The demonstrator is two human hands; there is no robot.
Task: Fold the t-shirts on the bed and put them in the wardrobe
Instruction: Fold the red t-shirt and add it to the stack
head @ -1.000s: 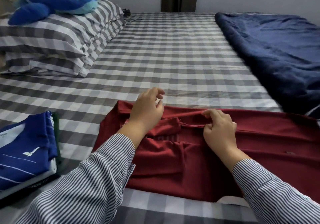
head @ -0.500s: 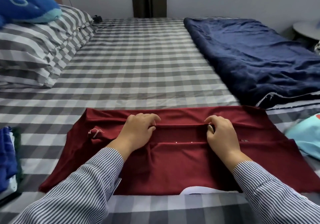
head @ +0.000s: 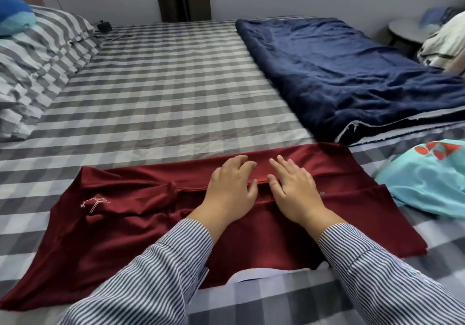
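A dark red t-shirt [head: 120, 226] with a small pale logo lies spread across the near part of the checked bed [head: 163, 85], its far edge folded toward me. My left hand [head: 231, 188] and my right hand [head: 294, 188] rest side by side, palms down, on the fold near the shirt's middle, fingers straight and pressing the cloth flat. A turquoise t-shirt [head: 427, 181] with a red print lies crumpled at the right, beside the red one.
A navy blanket [head: 352, 73] covers the bed's far right side. Striped pillows [head: 37, 57] with a blue plush toy [head: 12, 15] sit at the far left. A round side table [head: 407, 30] and piled cloth [head: 445, 42] stand at the right edge.
My hands let go of the pinched fold, slid together toward the shirt's middle and now lie flat. The view swung right; the folded blue shirts at left left the frame.
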